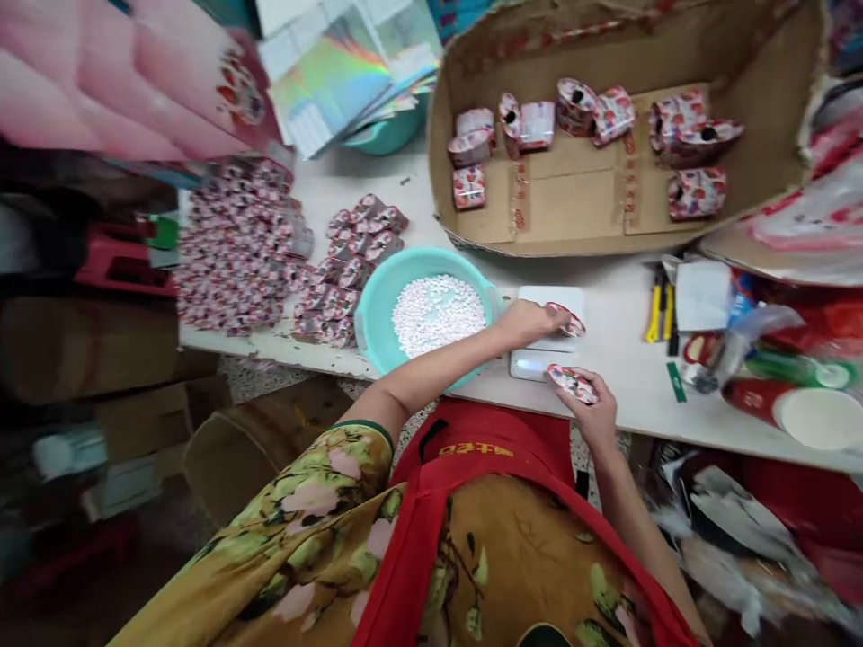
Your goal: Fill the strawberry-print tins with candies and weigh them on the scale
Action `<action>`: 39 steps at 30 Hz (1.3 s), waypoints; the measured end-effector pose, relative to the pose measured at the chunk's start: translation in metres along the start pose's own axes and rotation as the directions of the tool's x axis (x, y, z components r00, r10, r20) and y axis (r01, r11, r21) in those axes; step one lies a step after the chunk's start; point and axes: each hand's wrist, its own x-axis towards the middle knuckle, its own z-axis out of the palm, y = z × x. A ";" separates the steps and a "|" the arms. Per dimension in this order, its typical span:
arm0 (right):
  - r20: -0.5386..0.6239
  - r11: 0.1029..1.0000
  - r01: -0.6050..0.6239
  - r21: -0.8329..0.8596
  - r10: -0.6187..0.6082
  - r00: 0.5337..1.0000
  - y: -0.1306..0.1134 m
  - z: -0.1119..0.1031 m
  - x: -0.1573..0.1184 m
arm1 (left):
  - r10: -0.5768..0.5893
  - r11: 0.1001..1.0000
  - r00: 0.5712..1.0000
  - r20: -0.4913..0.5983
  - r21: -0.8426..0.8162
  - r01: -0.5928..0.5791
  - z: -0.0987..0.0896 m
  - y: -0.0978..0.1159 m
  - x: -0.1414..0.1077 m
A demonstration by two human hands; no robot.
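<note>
Over the plate of a small white scale (529, 364), my left hand (532, 322) has its fingers closed on a red-and-white printed packet (572, 325). My right hand (594, 403) grips another printed packet (572, 383) just in front of the scale, to the right of its lit display. Left of the scale stands a turquoise basin (369, 310) with many small white pieces (438, 314) in it. My left forearm crosses over the basin's near right side.
Printed packets (229, 243) are massed on the table's left, with a smaller group (354, 261) beside the basin. A cardboard box (573, 198) behind holds several more. Yellow cutters (653, 310), a red cup (751, 400) and plastic bags lie right. Shiny sheets (330, 85) stand back left.
</note>
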 end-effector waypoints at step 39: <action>0.177 0.577 0.333 -0.746 -0.311 0.934 -0.228 0.234 0.426 | -0.864 0.504 0.442 -0.242 -0.430 0.749 -0.029 -0.229 -0.115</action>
